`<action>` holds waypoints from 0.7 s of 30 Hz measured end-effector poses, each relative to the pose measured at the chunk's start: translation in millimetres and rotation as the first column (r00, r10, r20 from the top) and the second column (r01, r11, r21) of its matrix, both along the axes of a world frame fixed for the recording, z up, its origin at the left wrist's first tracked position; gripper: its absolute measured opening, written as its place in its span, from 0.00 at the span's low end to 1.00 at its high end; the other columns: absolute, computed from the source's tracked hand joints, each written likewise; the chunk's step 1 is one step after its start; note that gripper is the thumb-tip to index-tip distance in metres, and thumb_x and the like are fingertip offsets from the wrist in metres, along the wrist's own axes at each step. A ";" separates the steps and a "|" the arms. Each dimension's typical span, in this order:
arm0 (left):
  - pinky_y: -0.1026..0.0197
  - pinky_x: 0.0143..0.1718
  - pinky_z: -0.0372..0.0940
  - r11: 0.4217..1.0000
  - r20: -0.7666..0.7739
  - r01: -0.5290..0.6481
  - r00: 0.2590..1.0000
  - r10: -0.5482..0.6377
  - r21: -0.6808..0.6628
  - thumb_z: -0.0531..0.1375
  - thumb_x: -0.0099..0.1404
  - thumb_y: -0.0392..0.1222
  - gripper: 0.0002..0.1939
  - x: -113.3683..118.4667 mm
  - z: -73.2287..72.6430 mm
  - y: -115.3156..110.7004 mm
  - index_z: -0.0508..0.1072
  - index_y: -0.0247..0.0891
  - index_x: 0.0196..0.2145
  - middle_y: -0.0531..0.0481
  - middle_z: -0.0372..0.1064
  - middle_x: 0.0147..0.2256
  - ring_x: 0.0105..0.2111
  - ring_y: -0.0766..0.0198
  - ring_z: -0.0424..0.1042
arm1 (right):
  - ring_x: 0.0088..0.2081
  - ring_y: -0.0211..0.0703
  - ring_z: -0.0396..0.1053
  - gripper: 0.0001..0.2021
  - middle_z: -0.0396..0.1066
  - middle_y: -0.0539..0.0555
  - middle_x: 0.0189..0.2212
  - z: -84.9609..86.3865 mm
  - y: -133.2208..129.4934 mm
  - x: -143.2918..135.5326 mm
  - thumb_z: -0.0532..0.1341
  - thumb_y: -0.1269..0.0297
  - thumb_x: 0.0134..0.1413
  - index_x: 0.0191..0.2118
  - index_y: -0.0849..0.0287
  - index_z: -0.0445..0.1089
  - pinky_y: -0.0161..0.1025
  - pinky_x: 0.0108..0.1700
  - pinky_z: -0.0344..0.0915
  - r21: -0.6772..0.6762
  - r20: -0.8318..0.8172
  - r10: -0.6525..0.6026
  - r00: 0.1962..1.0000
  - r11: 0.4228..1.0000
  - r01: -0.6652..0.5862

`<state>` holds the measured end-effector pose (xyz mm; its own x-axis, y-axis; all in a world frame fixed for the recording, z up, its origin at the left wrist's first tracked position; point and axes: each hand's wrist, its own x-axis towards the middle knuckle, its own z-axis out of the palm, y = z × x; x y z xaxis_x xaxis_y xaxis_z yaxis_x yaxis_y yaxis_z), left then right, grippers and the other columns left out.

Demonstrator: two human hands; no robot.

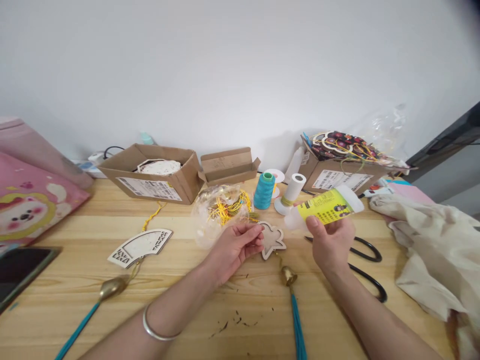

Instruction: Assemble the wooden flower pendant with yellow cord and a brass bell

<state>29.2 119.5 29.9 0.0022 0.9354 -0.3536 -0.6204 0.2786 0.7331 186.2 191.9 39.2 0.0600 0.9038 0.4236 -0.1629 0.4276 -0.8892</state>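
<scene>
My left hand [238, 247] is closed, thumb and fingertips pinching the left edge of a flower-shaped wooden ornament [275, 239]. From the ornament's lower side a cord leads to a small brass bell [288, 276] with a teal tassel [298, 325]. My right hand [333, 245] grips a glue bottle [326, 207] with a yellow label. The bottle is tilted nearly flat, its narrow end pointing left, above and right of the ornament. On the left lies a fan-shaped wooden ornament [144, 246] with its own bell [112, 287] and teal tassel.
Behind my hands stand a teal thread spool [264, 191], a white roll [294, 189] and a plastic bag of yellow cords [228, 207]. Cardboard boxes [191, 175] line the wall. Black-handled scissors [369, 287] and beige cloth [423, 245] lie right; a tablet [22, 270] lies left.
</scene>
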 end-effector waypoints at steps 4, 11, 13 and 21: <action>0.71 0.30 0.69 0.998 0.040 -0.063 0.997 0.064 -0.025 0.64 0.51 0.32 0.05 -4.6 0.5 1.1 0.73 0.30 0.29 0.51 0.70 0.26 0.25 0.73 0.69 | 0.29 0.46 0.72 0.15 0.75 0.55 0.27 -2.2 2.2 -0.7 0.68 0.60 0.32 0.29 0.59 0.66 0.41 0.30 0.68 -0.033 -0.002 -0.005 1.000 0.999 0.005; 0.71 0.31 0.69 0.994 0.073 -0.088 0.993 0.092 -0.063 0.63 0.50 0.28 0.06 -6.8 0.6 2.0 0.74 0.30 0.29 0.51 0.71 0.26 0.25 0.72 0.70 | 0.32 0.44 0.72 0.16 0.74 0.55 0.30 -7.9 7.2 -1.7 0.67 0.61 0.36 0.34 0.59 0.66 0.40 0.34 0.68 -0.028 -0.046 0.016 0.999 0.999 -0.017; 0.71 0.31 0.69 0.996 0.072 -0.072 0.995 0.076 -0.060 0.64 0.50 0.29 0.06 -6.2 0.7 1.9 0.74 0.30 0.29 0.51 0.71 0.26 0.24 0.72 0.70 | 0.32 0.44 0.72 0.16 0.74 0.54 0.31 -10.4 9.5 -1.1 0.66 0.61 0.38 0.35 0.59 0.66 0.40 0.34 0.67 -0.032 -0.064 0.027 0.998 0.999 -0.029; 0.66 0.32 0.65 0.997 -0.250 0.029 0.968 -0.009 0.074 0.63 0.51 0.37 0.05 -3.8 -0.7 -0.2 0.73 0.33 0.27 0.53 0.69 0.24 0.23 0.71 0.67 | 0.32 0.43 0.71 0.14 0.73 0.53 0.30 -8.4 12.6 -1.4 0.66 0.60 0.38 0.32 0.59 0.65 0.40 0.34 0.67 -0.098 -0.068 0.063 0.996 0.993 -0.070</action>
<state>25.4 119.4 29.2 -0.0588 0.9602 -0.2731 -0.4108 0.2261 0.8833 184.7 204.5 30.8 0.0224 0.9445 0.3277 -0.2463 0.3228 -0.9138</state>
